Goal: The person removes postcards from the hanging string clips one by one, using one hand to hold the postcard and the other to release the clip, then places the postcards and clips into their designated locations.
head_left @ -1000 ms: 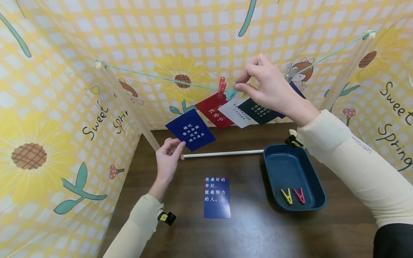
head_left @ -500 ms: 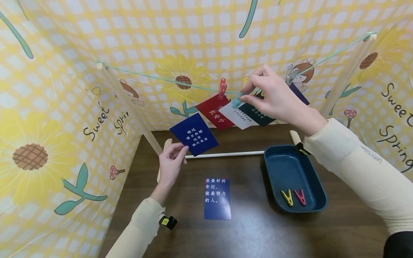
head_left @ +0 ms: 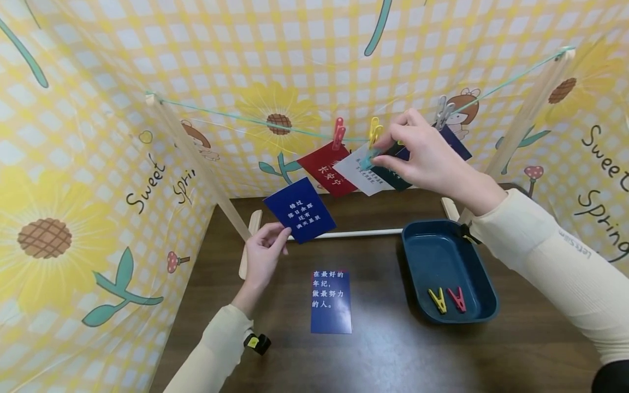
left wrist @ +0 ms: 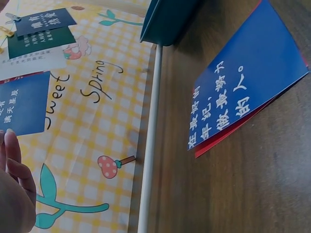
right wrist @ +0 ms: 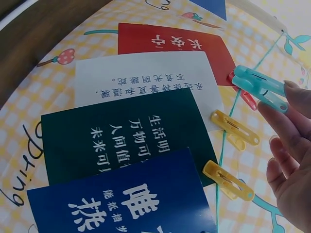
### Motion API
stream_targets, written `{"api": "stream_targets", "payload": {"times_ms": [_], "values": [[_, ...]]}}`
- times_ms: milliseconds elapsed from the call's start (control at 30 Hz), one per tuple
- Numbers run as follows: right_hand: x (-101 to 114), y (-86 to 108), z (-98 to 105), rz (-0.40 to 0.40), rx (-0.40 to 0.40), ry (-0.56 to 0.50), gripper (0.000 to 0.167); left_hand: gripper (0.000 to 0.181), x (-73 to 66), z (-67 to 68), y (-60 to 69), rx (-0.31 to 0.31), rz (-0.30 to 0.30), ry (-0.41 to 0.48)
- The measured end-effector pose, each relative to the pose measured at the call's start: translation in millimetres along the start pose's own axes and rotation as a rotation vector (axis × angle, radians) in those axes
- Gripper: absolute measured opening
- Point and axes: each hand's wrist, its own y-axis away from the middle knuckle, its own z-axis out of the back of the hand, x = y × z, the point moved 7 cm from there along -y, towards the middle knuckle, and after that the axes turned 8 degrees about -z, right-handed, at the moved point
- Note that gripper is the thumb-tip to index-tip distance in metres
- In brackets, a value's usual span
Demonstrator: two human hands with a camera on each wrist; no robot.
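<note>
1. Left grip [head_left: 262, 252] pinches blue card [head_left: 301, 207], clear of the line [head_left: 253, 119].
2. Right grip [head_left: 422, 150] pinches teal peg [right wrist: 256, 87].
3. Past 1 s: both grips shifted right and lower in head view; card still unpegged.

The person wears a pale cream sleeve on each arm, close-fitting and made of thin stretchy-looking cloth. The left sleeve [head_left: 213, 341] wrinkles lightly near its cuff, just short of the bare left hand [head_left: 265, 254]. The right sleeve [head_left: 545, 267] shows a fine ribbed texture along the forearm, with a smoother, plainer band at the cuff below the right hand [head_left: 427, 150]. Small grey lettering [head_left: 575, 244] runs beside that band and seems to read "LetsSlim". Farther up the same arm, black cloth [head_left: 611, 377] meets the cream. A small, blocky black wrist piece [head_left: 263, 345] with a bright yellow patch [head_left: 253, 342] juts from the left cuff; another dark fitting [head_left: 470, 233], partly hidden, sits at the right cuff
</note>
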Motion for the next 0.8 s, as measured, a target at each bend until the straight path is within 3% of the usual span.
{"api": "stream_targets", "payload": {"times_ms": [800], "values": [[-16.0,28.0,-5.1,-0.074,0.033,-0.012,0.021,0.012,4.9,-6.0,16.7,0.039,0.046,0.000]]}}
